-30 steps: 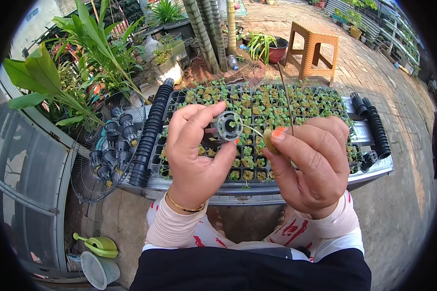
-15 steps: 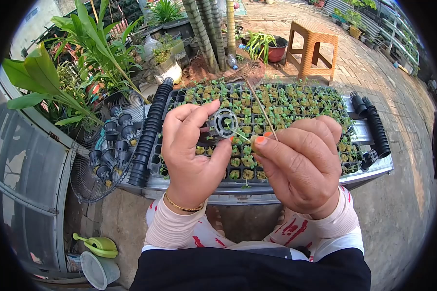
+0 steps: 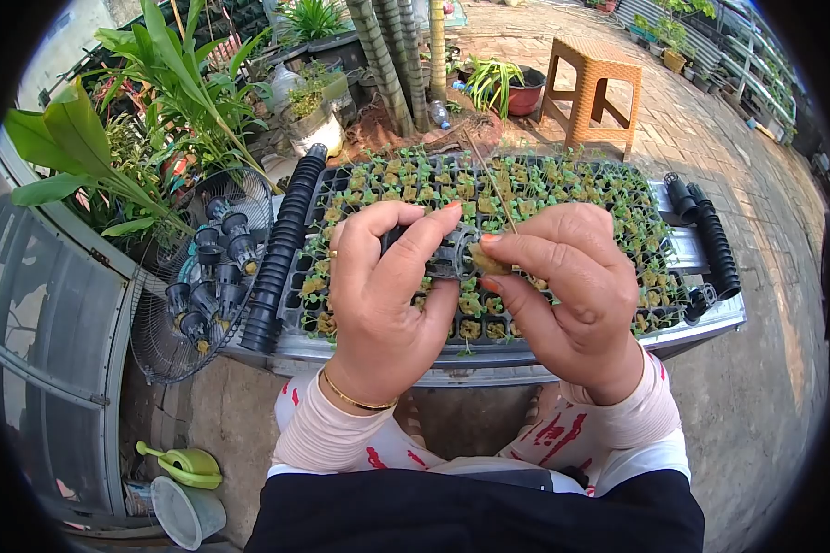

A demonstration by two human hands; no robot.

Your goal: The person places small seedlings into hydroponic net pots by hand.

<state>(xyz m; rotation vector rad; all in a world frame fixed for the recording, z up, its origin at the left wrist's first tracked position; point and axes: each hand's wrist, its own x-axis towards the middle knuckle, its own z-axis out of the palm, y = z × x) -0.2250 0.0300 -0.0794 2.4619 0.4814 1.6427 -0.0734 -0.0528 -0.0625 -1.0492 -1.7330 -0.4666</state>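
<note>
My left hand (image 3: pixel 378 295) is closed around a small black net pot (image 3: pixel 447 255), tipped on its side with its slotted base towards the right. Between the thumb and forefinger of my right hand (image 3: pixel 572 300) is a brownish seedling plug (image 3: pixel 487 262), pressed against that base. A thin stick (image 3: pixel 492 180) also sticks up and away from my right fingers. The seedling's stem is hidden, apparently by the pot. Beneath both hands lies a black seedling tray (image 3: pixel 327 189) full of plugs with green sprouts.
Stacked black net pots (image 3: pixel 286 244) lie along the tray's left, with another stack (image 3: pixel 717 247) at right. A wire basket (image 3: pixel 148 346) holds several potted plugs. Beyond stands a woven-pattern stool (image 3: pixel 592 69). A green watering can (image 3: pixel 194 468) sits on the floor by a bucket (image 3: pixel 189 516).
The net pot has turned from facing me to lying sideways. My right hand has moved left, bringing the plug against the pot; the seedling stem seen before is now hidden.
</note>
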